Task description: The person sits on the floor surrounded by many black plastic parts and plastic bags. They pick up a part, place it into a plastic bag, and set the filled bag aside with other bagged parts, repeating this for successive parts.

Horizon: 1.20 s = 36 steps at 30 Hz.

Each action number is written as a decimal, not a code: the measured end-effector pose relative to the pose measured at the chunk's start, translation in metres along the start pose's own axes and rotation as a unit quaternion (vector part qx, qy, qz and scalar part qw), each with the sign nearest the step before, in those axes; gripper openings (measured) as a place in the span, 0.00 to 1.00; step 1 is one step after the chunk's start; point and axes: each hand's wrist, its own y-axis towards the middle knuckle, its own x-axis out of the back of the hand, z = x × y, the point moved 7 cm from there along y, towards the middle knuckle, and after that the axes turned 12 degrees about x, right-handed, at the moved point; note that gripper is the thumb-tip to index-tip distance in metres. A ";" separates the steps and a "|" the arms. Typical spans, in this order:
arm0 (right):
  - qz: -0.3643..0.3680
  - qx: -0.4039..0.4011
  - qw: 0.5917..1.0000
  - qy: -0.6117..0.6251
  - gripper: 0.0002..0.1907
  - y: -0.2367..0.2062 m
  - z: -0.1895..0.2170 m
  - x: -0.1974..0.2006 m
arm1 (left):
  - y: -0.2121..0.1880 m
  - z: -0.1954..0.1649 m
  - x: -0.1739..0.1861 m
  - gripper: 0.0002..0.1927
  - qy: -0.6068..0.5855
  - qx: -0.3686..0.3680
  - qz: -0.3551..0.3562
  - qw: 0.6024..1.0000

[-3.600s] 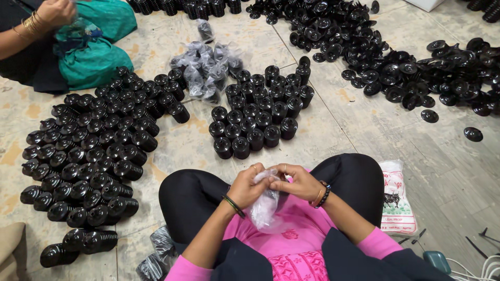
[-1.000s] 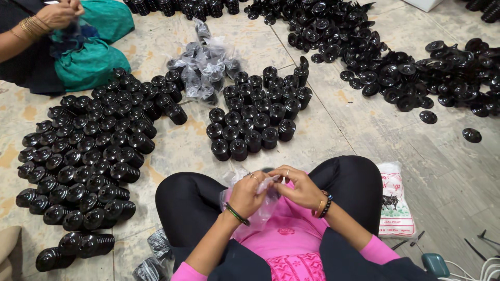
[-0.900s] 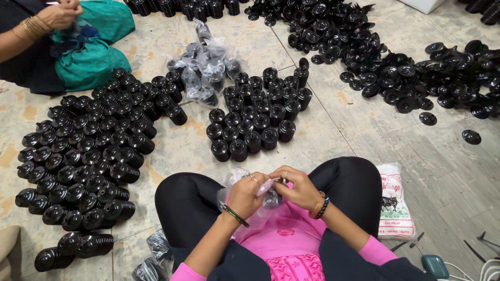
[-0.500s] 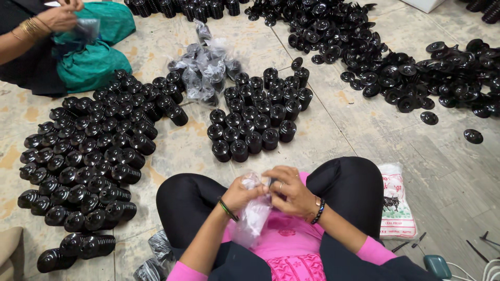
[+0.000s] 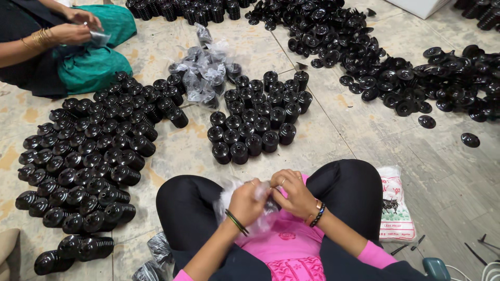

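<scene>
I sit cross-legged on the floor with both hands together over my lap. My left hand and my right hand both pinch a thin clear plastic bag that bunches between and below them. What is inside the bag is hidden by my fingers. Just beyond my knees stands a group of stacked black round parts.
A large batch of black stacks fills the floor at left. Loose black discs spread across the far right. Bagged black parts lie in the middle. Another person in green works top left. A printed white packet lies by my right knee.
My hands have stayed over my lap, working the plastic bag; they dropped slightly and drew closer together. The other person's hands kept handling a small bag.
</scene>
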 end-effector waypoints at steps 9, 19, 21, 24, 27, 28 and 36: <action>-0.013 -0.024 1.000 -0.008 0.08 0.016 0.014 0.008 | 0.010 0.049 -0.039 0.05 -0.522 0.268 0.110 0.802; -0.023 -0.018 0.998 0.047 0.04 0.003 -0.003 -0.024 | -0.031 0.024 0.080 0.11 -0.060 0.123 -0.052 0.989; 0.031 -0.039 0.994 0.102 0.03 -0.002 -0.027 -0.046 | -0.063 0.050 0.125 0.11 -0.012 0.161 -0.030 0.986; 0.013 -0.034 0.996 0.077 0.13 0.012 -0.106 -0.044 | -0.128 0.131 0.208 0.20 0.218 0.276 -0.025 0.936; 0.055 -0.184 0.958 -0.215 0.25 0.021 -0.216 -0.020 | -0.190 0.239 0.242 0.26 0.342 0.427 0.084 0.833; 0.083 -0.181 0.945 -0.261 0.30 0.024 -0.239 -0.016 | -0.209 0.267 0.238 0.28 0.349 0.458 0.134 0.806; 0.230 -0.356 0.887 -0.184 0.39 0.002 -0.285 -0.034 | -0.166 0.215 0.191 0.16 0.035 0.331 -0.136 0.933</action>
